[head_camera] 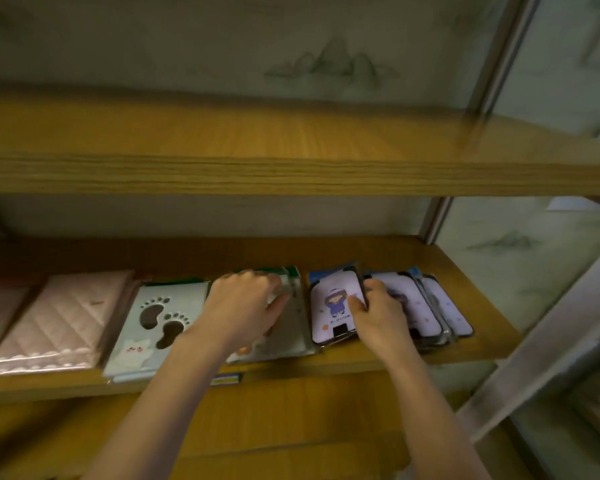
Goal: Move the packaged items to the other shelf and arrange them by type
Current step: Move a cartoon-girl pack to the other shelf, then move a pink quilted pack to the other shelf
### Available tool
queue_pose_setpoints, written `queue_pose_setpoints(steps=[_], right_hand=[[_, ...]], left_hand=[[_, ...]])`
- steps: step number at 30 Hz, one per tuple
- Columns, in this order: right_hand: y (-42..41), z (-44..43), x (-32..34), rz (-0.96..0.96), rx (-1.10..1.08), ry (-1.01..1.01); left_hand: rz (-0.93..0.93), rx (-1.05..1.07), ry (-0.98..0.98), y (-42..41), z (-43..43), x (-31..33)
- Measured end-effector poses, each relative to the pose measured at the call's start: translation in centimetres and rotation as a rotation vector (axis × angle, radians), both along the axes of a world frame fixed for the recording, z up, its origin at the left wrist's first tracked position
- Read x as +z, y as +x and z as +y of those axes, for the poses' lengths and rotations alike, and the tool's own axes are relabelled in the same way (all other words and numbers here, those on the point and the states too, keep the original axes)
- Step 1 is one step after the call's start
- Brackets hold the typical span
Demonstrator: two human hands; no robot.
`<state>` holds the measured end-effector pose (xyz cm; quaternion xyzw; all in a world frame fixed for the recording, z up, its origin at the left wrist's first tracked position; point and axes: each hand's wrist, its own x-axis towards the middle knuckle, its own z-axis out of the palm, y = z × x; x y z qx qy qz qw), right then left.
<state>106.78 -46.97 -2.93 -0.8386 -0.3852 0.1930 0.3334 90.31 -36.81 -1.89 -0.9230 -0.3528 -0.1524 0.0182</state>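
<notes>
Gripping the purple pack [331, 308] at its right edge, the R hand [378, 320] has fingers clamped on it, thumb on top. L hand [243, 304] rests w/ fingers curled on the clear pack [291, 336]; whether it pinches, I cannot tell. Both packs lie on the middle shelf [489, 339], right part. They seem light, flat, w/ slippery film, so better to hold by the edges. Upper shelf [291, 143] is smooth wood; printed wall [326, 60] is behind.

The left hand [243, 306] hides most of the clear packet [291, 337]. The right hand [378, 317] covers one side of the purple packet [329, 317].
</notes>
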Motion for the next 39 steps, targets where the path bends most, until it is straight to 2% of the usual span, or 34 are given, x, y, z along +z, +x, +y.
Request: queue_pose_setpoints(steps=[3, 7, 14, 26, 32, 39], right_hand=[[0.5, 0.1, 0.7, -0.190, 0.086, -0.087], [1.2, 0.2, 2.5, -0.306, 0.178, -0.025], [-3.0, 1.9, 4.3, -0.317, 0.606, -0.022], [-16.9, 0.1, 3.1, -0.237, 1.181, 0.073], [-24.8, -0.4, 3.9, -0.253, 1.319, 0.135], [-37.6, 0.2, 4.1, -0.302, 1.368, 0.152]], left_hand=[[-0.002, 0.025, 0.003, -0.1, 0.1, 0.1], [0.008, 0.088, -0.027, -1.0, -0.8, 0.7], [0.007, 0.358, -0.005, -6.3, -4.7, 1.1], [-0.054, 0.958, -0.017, -19.6, -16.5, -0.9], [-0.067, 1.092, -0.028, -26.7, -18.8, -0.5], [-0.045, 1.178, -0.028, -37.9, -19.1, 0.0]])
